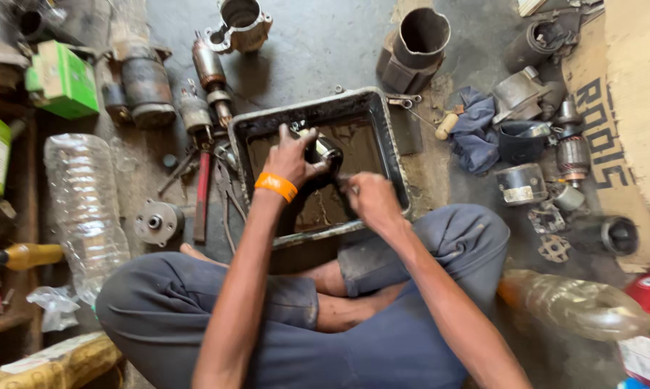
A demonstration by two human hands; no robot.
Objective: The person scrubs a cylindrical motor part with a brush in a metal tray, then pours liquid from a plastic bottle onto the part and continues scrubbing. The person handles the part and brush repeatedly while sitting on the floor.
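The stained concrete floor (325, 43) carries a dirty rectangular metal tray (386, 137) right under the fingers. Left of the fingers lie armatures (208, 72), red-handled pliers (202, 194) and a clear plastic bottle (84, 209); right of them, a blue rag (476, 130), cylindrical motor housings (521, 184) and cardboard (634, 130).

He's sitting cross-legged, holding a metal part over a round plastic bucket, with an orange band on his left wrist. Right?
Not quite: it is a rectangular metal tray, not a round plastic bucket. The head view shows the left hand with its orange band holding the metal part over it.
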